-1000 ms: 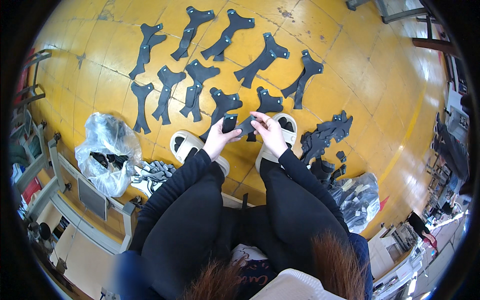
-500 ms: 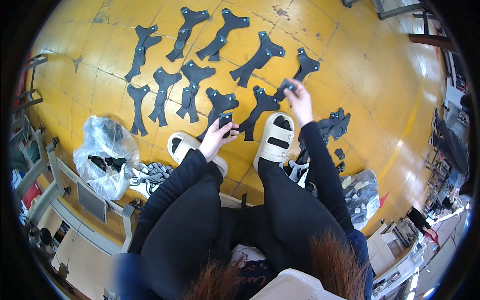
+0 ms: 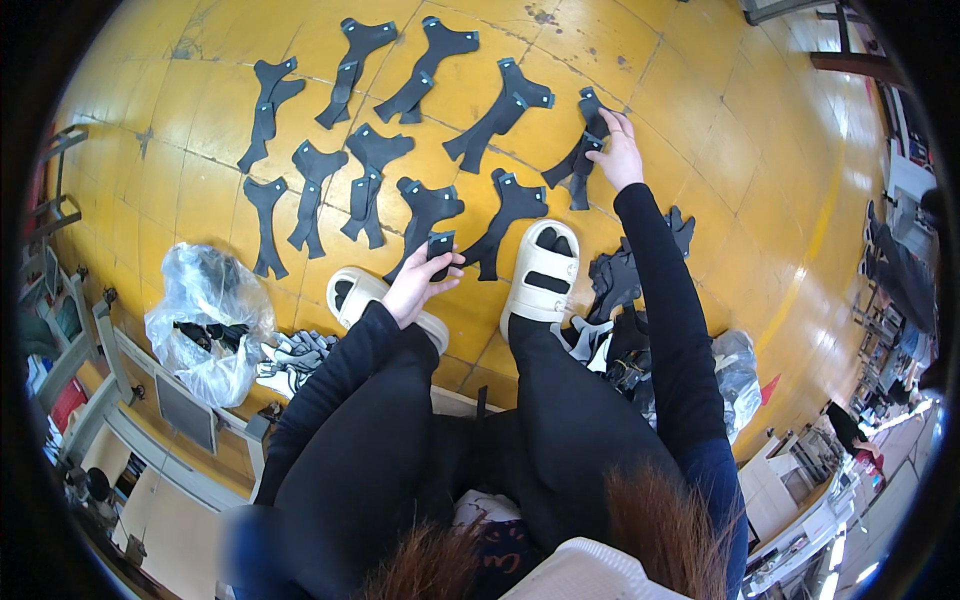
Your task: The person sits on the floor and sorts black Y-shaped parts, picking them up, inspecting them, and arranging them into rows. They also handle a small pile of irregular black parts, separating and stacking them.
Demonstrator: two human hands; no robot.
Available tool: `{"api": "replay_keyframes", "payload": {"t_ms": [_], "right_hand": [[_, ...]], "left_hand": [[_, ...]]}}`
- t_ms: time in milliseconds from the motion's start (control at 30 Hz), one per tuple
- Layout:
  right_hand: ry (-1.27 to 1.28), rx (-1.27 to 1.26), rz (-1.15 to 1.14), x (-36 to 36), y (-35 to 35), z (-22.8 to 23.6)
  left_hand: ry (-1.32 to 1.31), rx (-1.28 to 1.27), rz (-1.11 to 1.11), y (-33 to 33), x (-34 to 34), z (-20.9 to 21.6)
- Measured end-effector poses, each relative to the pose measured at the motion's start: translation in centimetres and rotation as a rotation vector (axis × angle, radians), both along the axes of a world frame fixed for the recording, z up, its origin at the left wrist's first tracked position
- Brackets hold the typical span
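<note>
My left hand (image 3: 422,283), above the floor between my feet, is closed around a small dark fabric piece (image 3: 440,246) with a light mark on its upper edge. It may be a stack; I cannot tell. My right hand (image 3: 622,158) reaches out to the far right, fingers spread, at the edge of a black Y-shaped fabric piece (image 3: 563,172) on the floor. A small dark fabric piece (image 3: 591,141) lies across that one, beside my thumb. Several similar black cut pieces (image 3: 500,115) lie in rows, many with a shorter strip across them.
Beside my sandals (image 3: 545,272) are a clear plastic bag (image 3: 205,320) and grey-white pieces (image 3: 293,360) on the left. A heap of black pieces (image 3: 613,283) lies on the right, with another plastic bag (image 3: 737,375). A metal frame (image 3: 150,420) stands at the left.
My right hand has moved up and away from me. The small dark piece it held now lies across the far-right black piece. My left hand keeps its hold, shifted slightly.
</note>
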State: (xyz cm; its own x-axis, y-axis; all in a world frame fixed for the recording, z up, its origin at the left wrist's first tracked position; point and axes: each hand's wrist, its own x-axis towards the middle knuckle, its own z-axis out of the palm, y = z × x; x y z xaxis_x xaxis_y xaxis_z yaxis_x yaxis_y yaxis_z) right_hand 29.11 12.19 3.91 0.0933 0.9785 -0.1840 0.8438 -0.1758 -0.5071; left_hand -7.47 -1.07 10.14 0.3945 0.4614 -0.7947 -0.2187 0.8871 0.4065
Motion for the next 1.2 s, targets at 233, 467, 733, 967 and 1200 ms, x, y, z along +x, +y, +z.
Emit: {"api": "replay_keyframes", "payload": {"t_ms": [233,467,733,967,1200], "right_hand": [[-0.071,-0.123,-0.014,0.6,1.7,0.2],[0.085,-0.106,-0.038,3.0,2.6,-1.6],[0.239,-0.193,-0.154,5.8,4.0,-1.2],[0.064,0.150,-0.176,6.6,3.2,-1.7],[0.598,-0.089,-0.117,-3.0,-1.3,2.9]], "left_hand": [[0.030,-0.011,-0.024,0.1,-0.2,-0.2],[0.055,-0.014,-0.053,-0.1,0.3,0.0],[-0.140,-0.049,0.073,0.4,-0.2,0.8],[-0.223,0.020,0.105,1.1,1.1,1.6],[-0.207,0.109,0.119,1.8,0.8,2.3]]}}
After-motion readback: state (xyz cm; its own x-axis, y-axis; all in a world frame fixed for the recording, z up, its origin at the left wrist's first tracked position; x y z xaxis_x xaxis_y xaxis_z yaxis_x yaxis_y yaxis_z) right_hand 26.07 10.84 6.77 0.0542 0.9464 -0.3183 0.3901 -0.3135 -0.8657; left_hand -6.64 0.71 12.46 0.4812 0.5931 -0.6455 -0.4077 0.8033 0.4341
